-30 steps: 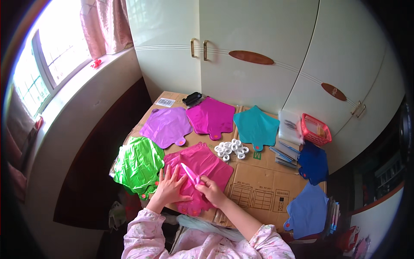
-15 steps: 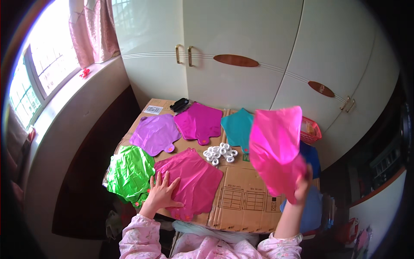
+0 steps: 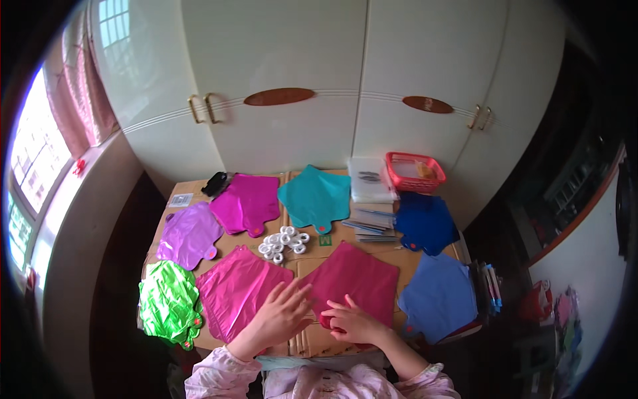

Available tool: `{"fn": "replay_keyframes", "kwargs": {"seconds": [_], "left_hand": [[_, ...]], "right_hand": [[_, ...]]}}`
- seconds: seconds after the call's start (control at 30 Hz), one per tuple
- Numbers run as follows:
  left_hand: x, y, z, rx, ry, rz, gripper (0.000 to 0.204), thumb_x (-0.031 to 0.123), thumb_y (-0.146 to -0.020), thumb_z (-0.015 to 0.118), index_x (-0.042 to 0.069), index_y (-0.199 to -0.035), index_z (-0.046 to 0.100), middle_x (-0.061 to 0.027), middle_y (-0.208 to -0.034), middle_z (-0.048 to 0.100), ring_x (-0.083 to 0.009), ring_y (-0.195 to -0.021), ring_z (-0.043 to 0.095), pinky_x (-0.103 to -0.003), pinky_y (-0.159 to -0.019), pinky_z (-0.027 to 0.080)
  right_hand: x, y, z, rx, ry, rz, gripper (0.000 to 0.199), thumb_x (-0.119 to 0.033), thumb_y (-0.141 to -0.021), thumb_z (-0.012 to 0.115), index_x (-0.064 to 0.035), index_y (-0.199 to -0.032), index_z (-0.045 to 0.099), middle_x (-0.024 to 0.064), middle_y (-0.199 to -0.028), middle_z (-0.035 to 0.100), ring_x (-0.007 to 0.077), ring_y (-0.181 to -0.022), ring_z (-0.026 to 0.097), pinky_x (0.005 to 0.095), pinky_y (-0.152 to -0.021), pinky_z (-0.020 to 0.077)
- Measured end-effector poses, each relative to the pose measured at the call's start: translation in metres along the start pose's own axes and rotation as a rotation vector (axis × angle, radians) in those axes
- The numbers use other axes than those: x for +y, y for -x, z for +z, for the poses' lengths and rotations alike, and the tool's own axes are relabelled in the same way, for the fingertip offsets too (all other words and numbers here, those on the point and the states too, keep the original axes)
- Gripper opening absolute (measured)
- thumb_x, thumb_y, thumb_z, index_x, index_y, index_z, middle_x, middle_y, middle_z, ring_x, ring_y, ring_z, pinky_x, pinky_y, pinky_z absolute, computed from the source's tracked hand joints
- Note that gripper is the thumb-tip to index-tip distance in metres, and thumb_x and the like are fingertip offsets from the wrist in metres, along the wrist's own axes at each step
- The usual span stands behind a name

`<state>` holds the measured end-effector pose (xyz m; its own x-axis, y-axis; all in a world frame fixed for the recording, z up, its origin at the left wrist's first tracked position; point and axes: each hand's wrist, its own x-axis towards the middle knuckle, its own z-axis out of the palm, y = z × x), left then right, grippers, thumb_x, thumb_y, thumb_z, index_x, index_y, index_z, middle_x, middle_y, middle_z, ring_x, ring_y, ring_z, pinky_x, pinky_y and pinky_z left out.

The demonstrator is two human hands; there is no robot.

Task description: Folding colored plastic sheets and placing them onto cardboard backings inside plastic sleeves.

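In the lower middle of the frame the person's right hand (image 3: 355,324) rests on the near edge of a flat, deep pink foil balloon (image 3: 359,279), its fingers curled and pressing or pinching the foil at the balloon's lower corner; whether they actually grip it cannot be told. This balloon lies on the cardboard-covered table (image 3: 335,236), just right of centre. The left hand (image 3: 279,316) lies with fingers spread wide and flat, holding nothing, over the gap between this balloon and a brighter pink flat foil balloon (image 3: 236,289) to its left, touching the edge of that one.

At the lower left edge of the table sits a crumpled shiny green foil balloon (image 3: 167,302). Above it lie a pale purple foil balloon (image 3: 189,234) and a magenta foil balloon (image 3: 247,203), then a teal star-shaped foil balloon (image 3: 316,197) at upper centre. A cluster of small white plastic rings (image 3: 284,243) sits between the teal and bright pink balloons. On the right are a dark blue foil balloon (image 3: 425,223) and, lower down, a lighter blue foil balloon (image 3: 440,296). A red plastic basket (image 3: 413,171) stands at the table's far right corner, beside a stack of clear packets (image 3: 369,179).
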<state>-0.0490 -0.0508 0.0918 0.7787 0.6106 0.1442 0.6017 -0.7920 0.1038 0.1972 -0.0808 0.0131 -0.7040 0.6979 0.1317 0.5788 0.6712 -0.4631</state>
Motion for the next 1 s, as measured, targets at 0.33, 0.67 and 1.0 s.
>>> {"fn": "replay_keyframes", "kwargs": {"seconds": [0.33,0.67,1.0], "left_hand": [[-0.018,-0.038,0.064,-0.216,-0.049,0.121,0.065,0.044,-0.078,0.067,0.017,-0.134,0.048,-0.0138,-0.142,0.04,-0.0389,-0.132,0.035,-0.062,-0.104,0.03],[0.017,-0.117,0.032,-0.17,0.0,0.343,0.052,0.045,-0.086,0.061,0.011,-0.125,0.056,-0.0119,-0.132,0.053,-0.0304,-0.126,0.046,-0.05,-0.104,0.036],[0.087,-0.201,0.082,0.026,0.283,0.611,0.039,0.025,-0.078,0.068,0.006,-0.112,0.062,-0.0083,-0.114,0.062,-0.0242,-0.11,0.057,-0.038,-0.091,0.045]], "right_hand": [[0.007,0.098,-0.052,0.492,0.479,0.706,0.031,-0.025,-0.074,0.073,-0.0034,-0.094,0.062,0.0117,-0.107,0.061,0.0295,-0.105,0.058,0.04,-0.086,0.0487],[0.033,0.124,-0.02,0.756,0.376,0.793,0.011,-0.013,-0.08,0.065,-0.005,-0.074,0.061,0.0098,-0.083,0.068,0.0273,-0.074,0.066,0.0375,-0.061,0.0529],[0.038,0.13,-0.022,1.012,-0.093,0.9,0.014,-0.014,-0.078,0.073,-0.0017,-0.076,0.065,0.0123,-0.07,0.064,0.0248,-0.059,0.063,0.0332,-0.055,0.0471]]}}
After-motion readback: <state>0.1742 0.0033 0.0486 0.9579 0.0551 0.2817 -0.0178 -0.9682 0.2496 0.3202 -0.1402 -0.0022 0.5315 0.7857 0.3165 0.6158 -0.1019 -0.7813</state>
